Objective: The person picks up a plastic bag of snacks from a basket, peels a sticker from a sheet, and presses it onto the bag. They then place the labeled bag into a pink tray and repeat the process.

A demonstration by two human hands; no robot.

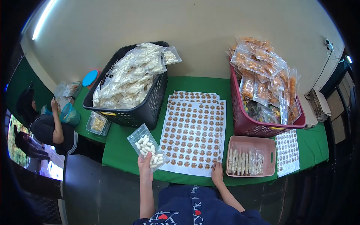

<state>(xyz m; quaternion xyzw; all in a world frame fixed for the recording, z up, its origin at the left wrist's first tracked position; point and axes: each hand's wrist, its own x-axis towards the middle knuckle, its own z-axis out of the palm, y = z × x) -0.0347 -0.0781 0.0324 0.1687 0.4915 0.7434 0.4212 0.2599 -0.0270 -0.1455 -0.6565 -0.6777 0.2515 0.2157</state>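
My left hand (145, 167) grips a clear plastic bag (149, 147) of white, oblong pieces, tilted above the table's front edge. At the lower right corner of a white sticker sheet (193, 135), my right hand (217, 174) has its fingers curled together on the paper, beside the bottom round stickers. Whether a single sticker is between those fingers is too small to make out. The sheet carries rows of round brown stickers and lies on top of more such sheets. To the right of my right hand stands a pink tray (269, 157) with several upright filled bags.
A black basket (150, 108) heaped with bags of white pieces stands at left on the green table (123, 150). A maroon basket (255, 128) at right holds bags of orange pieces. Another sticker sheet (288, 152) lies farther right. A person (52, 129) works at far left.
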